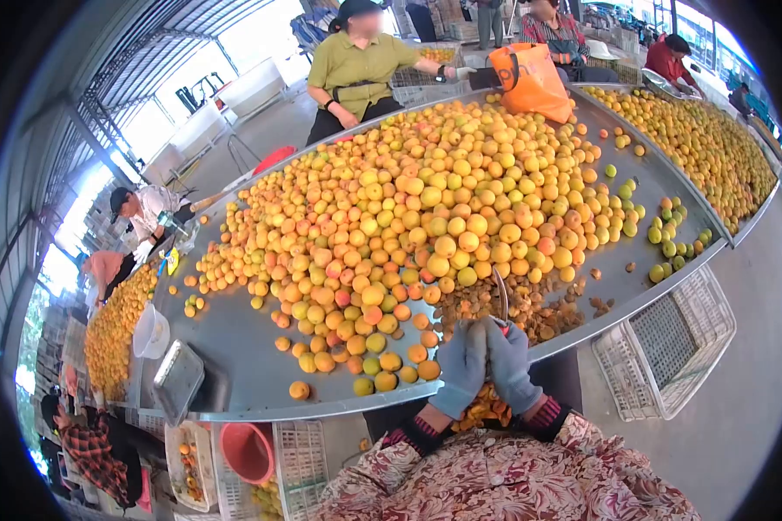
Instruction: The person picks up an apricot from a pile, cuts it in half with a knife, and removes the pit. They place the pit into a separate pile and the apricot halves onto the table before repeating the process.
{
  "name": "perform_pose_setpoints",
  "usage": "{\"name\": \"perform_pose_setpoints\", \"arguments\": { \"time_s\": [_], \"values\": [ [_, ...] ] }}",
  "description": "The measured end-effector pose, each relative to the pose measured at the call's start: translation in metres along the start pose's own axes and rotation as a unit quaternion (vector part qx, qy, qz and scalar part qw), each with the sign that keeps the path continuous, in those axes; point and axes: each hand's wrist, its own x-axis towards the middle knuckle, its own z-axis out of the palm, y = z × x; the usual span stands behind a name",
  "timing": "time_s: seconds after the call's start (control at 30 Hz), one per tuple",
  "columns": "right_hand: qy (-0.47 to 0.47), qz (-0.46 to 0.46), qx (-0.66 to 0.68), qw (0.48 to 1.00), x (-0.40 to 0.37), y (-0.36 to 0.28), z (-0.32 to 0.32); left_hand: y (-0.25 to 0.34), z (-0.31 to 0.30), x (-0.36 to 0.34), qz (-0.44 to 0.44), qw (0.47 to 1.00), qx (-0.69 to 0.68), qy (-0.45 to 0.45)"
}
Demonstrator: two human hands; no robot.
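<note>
Both hands wear grey-blue gloves and meet at the table's near edge. My right hand (512,365) is closed around the handle of a curved knife (500,293), whose thin blade points up and away from me. Pressed close beside it, my left hand (462,369) has its fingers closed; whatever they hold is hidden. Just beyond the hands lies a heap of brown pits (537,314). Below them, orange pieces of cut fruit (485,410) show between my forearms. A large mound of yellow-orange apricots (408,208) covers much of the metal table (243,347).
Green fruit (674,234) lies along the right side. An orange bag (532,82) stands at the far edge. A white crate (613,356) sits below right, a red bucket (248,451) below left. A metal tray (179,379) rests at the left corner. A person (356,74) sits opposite.
</note>
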Motion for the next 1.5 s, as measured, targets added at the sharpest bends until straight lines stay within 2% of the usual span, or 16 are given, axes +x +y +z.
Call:
{"name": "perform_pose_setpoints", "arguments": {
  "time_s": [0.1, 0.13, 0.17, 0.2, 0.23, 0.3, 0.37, 0.4, 0.47, 0.6, 0.7, 0.87, 1.07, 1.17, 1.3, 1.5],
  "values": [
    [0.020, -0.155, -0.186, 0.970, -0.004, -0.004, 0.010, -0.030, 0.008, 0.012, 0.177, 0.954, 0.205, 0.132],
    [0.016, -0.137, -0.212, 0.968, 0.002, 0.001, 0.008, -0.033, 0.001, 0.022, -0.052, 0.990, 0.126, -0.030],
    [0.019, -0.135, -0.214, 0.967, 0.004, -0.003, 0.010, -0.028, -0.001, 0.031, -0.053, 0.990, 0.124, -0.033],
    [-0.001, -0.144, -0.176, 0.974, 0.009, -0.011, 0.014, -0.023, -0.001, 0.038, -0.153, 0.953, -0.262, 0.008],
    [-0.015, -0.143, -0.140, 0.980, 0.013, -0.016, 0.012, -0.022, -0.001, 0.039, -0.241, 0.759, -0.602, 0.054],
    [-0.047, -0.468, -0.278, 0.837, 0.033, -0.024, -0.006, 0.003, -0.016, 0.031, -0.062, 0.954, -0.286, -0.067],
    [-0.163, -0.080, -0.081, 0.980, 0.012, -0.050, -0.006, -0.002, -0.039, 0.032, -0.251, 0.637, -0.695, -0.219],
    [-0.160, -0.067, -0.081, 0.981, 0.008, -0.047, -0.008, -0.002, -0.041, 0.027, -0.260, 0.635, -0.696, -0.211],
    [-0.177, 0.051, 0.033, 0.982, 0.004, -0.044, -0.016, -0.002, -0.042, 0.021, -0.111, 0.836, -0.506, -0.180],
    [-0.258, -0.018, -0.126, 0.958, 0.005, -0.032, -0.040, -0.006, -0.051, 0.026, -0.283, 0.724, -0.619, -0.115],
    [-0.236, 0.160, -0.127, 0.950, -0.019, -0.045, -0.047, 0.000, -0.059, 0.021, -0.312, 0.711, -0.623, -0.095],
    [-0.245, 0.078, -0.257, 0.931, -0.014, 0.006, -0.075, -0.011, -0.054, 0.017, -0.298, 0.704, -0.634, -0.119],
    [-0.174, 0.115, -0.084, 0.974, -0.007, -0.022, -0.049, -0.038, -0.044, 0.008, -0.357, 0.681, -0.622, -0.145],
    [-0.221, 0.104, -0.089, 0.966, -0.002, -0.012, -0.034, 0.000, -0.030, 0.007, -0.419, 0.724, -0.543, -0.077],
    [-0.204, -0.009, -0.260, 0.944, -0.008, -0.003, -0.039, -0.008, -0.025, -0.009, -0.257, 0.896, -0.334, -0.139],
    [-0.174, 0.095, -0.042, 0.979, -0.010, -0.012, -0.041, 0.002, -0.024, -0.009, -0.199, 0.877, -0.409, -0.153]
  ]
}}
